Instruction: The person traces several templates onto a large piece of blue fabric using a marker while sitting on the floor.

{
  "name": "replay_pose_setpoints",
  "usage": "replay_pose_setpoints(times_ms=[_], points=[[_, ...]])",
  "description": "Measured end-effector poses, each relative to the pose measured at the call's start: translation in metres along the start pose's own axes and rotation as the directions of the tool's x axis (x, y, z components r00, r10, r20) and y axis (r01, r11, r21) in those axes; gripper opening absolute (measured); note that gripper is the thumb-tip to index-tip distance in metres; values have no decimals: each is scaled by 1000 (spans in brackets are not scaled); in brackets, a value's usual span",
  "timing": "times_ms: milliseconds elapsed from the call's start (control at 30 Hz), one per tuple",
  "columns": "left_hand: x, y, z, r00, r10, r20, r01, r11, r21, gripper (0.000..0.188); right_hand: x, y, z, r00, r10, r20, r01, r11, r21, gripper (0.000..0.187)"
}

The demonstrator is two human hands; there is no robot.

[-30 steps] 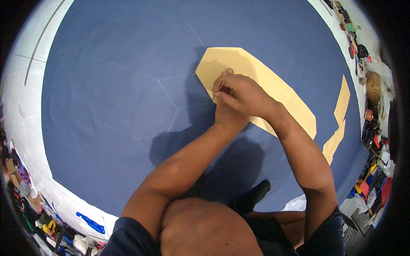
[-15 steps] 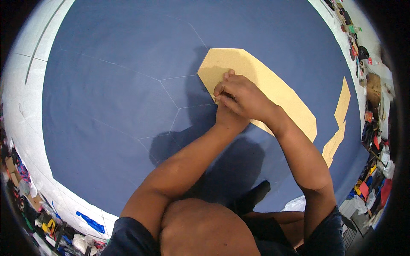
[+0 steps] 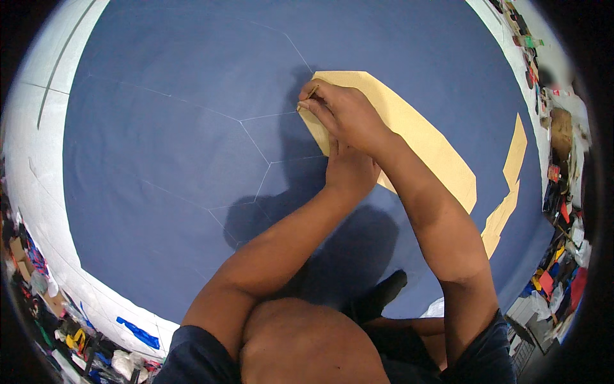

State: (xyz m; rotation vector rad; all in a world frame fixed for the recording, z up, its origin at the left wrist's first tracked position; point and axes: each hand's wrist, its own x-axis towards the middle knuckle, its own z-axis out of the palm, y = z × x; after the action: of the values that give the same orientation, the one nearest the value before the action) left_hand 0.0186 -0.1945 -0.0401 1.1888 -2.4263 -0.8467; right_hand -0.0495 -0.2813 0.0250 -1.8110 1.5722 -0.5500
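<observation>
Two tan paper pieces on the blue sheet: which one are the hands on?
The large tan template, the wide piece at centre. Right hand and left hand rest on its left end; the narrow tan strip lies untouched to the right.

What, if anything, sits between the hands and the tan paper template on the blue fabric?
Nothing visible does. The right hand rests on the left end of the tan template, pinching a thin stick-like tool at its edge. The left hand presses just below it, partly hidden by the right. The blue fabric around them is bare.
</observation>
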Motion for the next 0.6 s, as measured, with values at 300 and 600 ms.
replay_pose_setpoints(times_ms=[300, 600], points=[[2, 4, -6, 997, -1, -72, 9, 993, 120, 71, -3, 4, 2, 962, 181, -205, -130, 962, 241, 20], [20, 16, -31, 979, -115, 167, 59, 949, 308, 94, 17, 29, -21, 890, 329, -316, -246, 930, 275, 23]])
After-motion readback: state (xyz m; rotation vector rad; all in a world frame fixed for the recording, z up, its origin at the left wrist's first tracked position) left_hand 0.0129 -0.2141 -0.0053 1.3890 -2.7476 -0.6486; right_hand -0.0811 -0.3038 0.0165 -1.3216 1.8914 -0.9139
